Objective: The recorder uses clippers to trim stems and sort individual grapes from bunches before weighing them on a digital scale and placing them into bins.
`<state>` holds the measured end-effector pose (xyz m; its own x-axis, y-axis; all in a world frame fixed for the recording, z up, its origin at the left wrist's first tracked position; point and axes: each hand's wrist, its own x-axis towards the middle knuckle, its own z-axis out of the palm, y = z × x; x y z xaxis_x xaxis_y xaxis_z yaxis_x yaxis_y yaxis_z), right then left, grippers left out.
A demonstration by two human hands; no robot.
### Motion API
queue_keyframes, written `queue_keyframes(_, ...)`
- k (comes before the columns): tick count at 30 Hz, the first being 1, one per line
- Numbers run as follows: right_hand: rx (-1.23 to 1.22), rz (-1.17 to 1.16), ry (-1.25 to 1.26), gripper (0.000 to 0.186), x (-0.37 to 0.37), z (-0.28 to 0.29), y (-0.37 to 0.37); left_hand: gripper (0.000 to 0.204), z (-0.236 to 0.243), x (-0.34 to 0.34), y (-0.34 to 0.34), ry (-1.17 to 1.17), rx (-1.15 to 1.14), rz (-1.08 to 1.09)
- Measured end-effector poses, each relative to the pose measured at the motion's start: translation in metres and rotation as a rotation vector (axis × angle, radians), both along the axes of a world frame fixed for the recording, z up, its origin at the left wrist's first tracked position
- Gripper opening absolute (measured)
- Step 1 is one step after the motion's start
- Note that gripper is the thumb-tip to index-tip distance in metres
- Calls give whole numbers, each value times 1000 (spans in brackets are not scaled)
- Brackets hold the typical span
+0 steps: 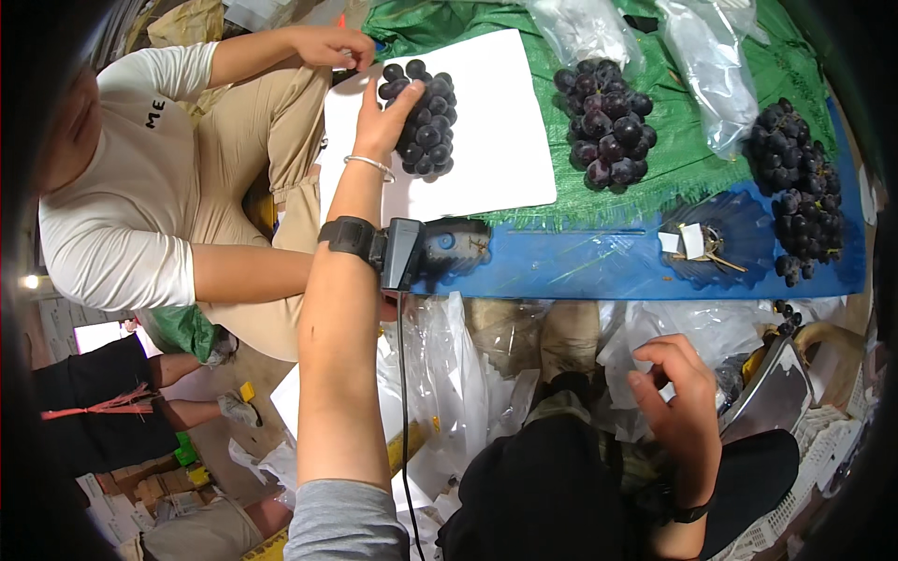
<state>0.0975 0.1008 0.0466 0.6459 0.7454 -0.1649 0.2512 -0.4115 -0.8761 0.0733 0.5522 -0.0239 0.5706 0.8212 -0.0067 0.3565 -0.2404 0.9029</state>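
Observation:
A bunch of dark purple grapes (428, 126) lies on a white sheet (505, 122) at the far left of the middle. My left hand (385, 117) grips its left side, thumb over the berries and fingers along the edge. My right hand (678, 388) hovers over my lap, fingers loosely bent and apart from the thumb, with nothing visible in it. Beyond it, on green woven cloth, rests a second bunch of grapes (608, 126). More dark grapes (800, 187) are piled at the right end of the blue plastic board (571, 262).
At the left sits another person (140, 224), one hand by the sheet's far corner. Clear plastic bags (716, 84) lie on the green cloth (477, 33). Paper scraps and stems (697, 245) sit in a blue hollow. Crumpled clear plastic (449, 374) surrounds my legs. A cable (402, 393) runs along my left forearm.

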Motion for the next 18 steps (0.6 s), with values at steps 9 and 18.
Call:
queue_keyframes(9,16,-52,-172,27,-34,66,-67,55,61,-57,-47,-312,-147,175)
queue_keyframes(18,114,-161,-262,28,-105,154,-229,21,155,-54,-198,-247,-389,-549)
